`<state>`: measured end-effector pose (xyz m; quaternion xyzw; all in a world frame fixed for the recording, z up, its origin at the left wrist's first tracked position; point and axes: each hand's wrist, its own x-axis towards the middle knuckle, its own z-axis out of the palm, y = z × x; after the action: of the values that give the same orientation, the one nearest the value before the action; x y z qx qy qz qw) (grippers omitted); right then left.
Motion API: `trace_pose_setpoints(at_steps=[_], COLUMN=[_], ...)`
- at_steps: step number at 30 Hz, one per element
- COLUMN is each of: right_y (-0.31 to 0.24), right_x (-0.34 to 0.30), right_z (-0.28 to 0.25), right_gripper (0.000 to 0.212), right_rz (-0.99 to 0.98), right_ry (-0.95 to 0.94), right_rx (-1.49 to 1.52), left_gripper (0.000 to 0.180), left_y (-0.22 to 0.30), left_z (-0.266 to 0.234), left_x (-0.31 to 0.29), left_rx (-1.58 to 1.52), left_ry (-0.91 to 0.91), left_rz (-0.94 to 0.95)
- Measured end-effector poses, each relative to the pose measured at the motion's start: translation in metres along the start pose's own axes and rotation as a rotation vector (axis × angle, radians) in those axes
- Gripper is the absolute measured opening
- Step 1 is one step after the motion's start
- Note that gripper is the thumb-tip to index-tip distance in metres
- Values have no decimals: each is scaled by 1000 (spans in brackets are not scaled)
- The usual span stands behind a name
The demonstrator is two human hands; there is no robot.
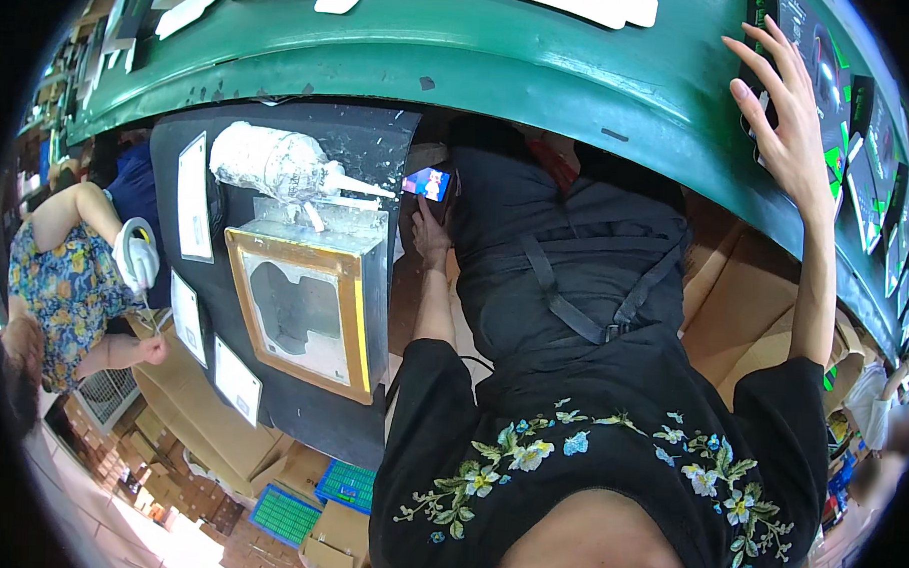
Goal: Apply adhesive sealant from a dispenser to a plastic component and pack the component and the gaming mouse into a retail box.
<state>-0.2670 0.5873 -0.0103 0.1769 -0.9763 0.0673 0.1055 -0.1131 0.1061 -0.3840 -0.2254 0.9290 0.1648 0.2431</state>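
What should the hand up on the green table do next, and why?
Probably close the fingers on the dark printed box and draw it nearer. The right hand lies open and flat, its fingers spread over that box on the green table, gripping nothing. The left hand is down at the lap, touching a lit phone, so it looks busy.

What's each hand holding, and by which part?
Left hand grips a small phone by its lower end. Right hand holds nothing; it lies flat on dark printed sheets.

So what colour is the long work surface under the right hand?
Green work surface, clearest in the head view.
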Motion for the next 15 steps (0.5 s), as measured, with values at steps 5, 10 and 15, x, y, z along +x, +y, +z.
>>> trace_pose_setpoints(at_steps=[5,10,15], right_y=[10,31,55], right_x=[-10,-19,15], right_z=[-2,-14,-23], right_gripper=[40,38,44], right_rz=[25,156,253], right_ry=[-24,-9,-45], right_rx=[-79,-124,20], left_gripper=[88,86,75], left_y=[-6,-4,-14], left_z=[-1,-2,-18], left_x=[3,5,-20], left_rx=[-24,-15,-217], left_ry=[5,-9,117], left_rz=[-23,-4,61])
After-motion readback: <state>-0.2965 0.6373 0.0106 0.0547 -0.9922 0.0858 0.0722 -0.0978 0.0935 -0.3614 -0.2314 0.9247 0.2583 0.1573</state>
